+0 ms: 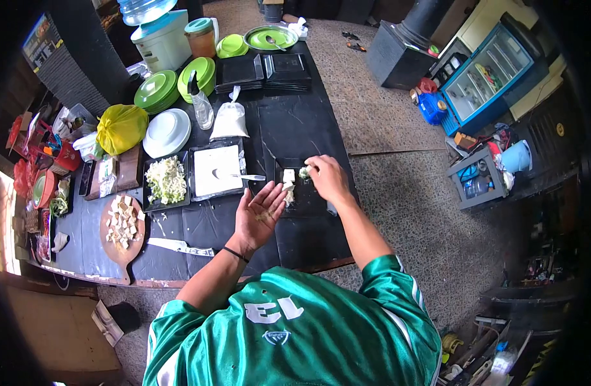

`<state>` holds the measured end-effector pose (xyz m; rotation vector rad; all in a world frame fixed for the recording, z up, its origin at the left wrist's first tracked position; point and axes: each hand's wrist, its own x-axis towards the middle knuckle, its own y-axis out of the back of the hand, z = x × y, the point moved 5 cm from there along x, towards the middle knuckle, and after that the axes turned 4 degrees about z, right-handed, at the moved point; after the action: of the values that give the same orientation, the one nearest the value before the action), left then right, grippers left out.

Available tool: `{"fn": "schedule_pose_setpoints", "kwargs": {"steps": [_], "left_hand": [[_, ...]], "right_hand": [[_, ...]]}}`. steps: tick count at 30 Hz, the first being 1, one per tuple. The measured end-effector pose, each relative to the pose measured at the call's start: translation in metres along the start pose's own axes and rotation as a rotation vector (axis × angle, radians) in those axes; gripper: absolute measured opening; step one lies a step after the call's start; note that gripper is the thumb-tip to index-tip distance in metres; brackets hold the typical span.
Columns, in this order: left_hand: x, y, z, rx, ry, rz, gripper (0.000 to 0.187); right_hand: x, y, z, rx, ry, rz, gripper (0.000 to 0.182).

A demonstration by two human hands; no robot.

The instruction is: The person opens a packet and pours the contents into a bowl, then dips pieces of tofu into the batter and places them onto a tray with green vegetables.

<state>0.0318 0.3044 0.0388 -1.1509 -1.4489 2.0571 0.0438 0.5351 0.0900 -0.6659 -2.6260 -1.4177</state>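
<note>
My left hand (260,215) is palm up with its fingers spread; a few small crumbs lie on the palm, and it holds nothing else. Over the right part of a black tray (302,207), my right hand (326,177) pinches a small pale green clump (304,172). White cubes (288,175) sit in that tray between my hands. To the left, a spoon (244,176) rests on a tray of white powder (217,168). Beside it is a black tray of chopped pale green pieces (166,181).
A round wooden board (123,225) with beige cubes and a knife (179,246) lie at the near left. Farther back are a bag of white powder (230,121), a glass bottle (203,110), green plates (156,91), stacked black trays (286,69) and a yellow bag (121,128).
</note>
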Motion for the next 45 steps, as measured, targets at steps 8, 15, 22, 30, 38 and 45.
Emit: {"fn": "schedule_pose_setpoints", "kwargs": {"steps": [8,15,22,30,38,45], "left_hand": [[0.026,-0.014,-0.021,0.068,0.024,-0.071,0.08],[0.049,-0.029,-0.034,0.145,-0.027,0.041,0.079],[0.071,-0.041,-0.025,0.566,-0.227,0.029,0.076],[0.078,-0.059,-0.008,0.807,-0.232,0.053,0.068],[0.088,-0.058,-0.009,0.707,-0.256,0.047,0.074],[0.097,-0.073,-0.014,0.624,-0.303,0.13,0.093]], "right_hand": [[-0.073,-0.017,-0.082,0.172,0.352,-0.047,0.034],[-0.062,-0.018,-0.052,0.288,0.307,-0.061,0.016],[-0.028,-0.011,-0.012,0.211,0.228,0.043,0.011],[0.004,-0.015,-0.002,0.156,0.172,-0.162,0.016],[0.026,-0.019,0.003,0.364,0.136,-0.2,0.021],[-0.031,-0.001,-0.036,0.619,0.289,-0.271,0.055]]}}
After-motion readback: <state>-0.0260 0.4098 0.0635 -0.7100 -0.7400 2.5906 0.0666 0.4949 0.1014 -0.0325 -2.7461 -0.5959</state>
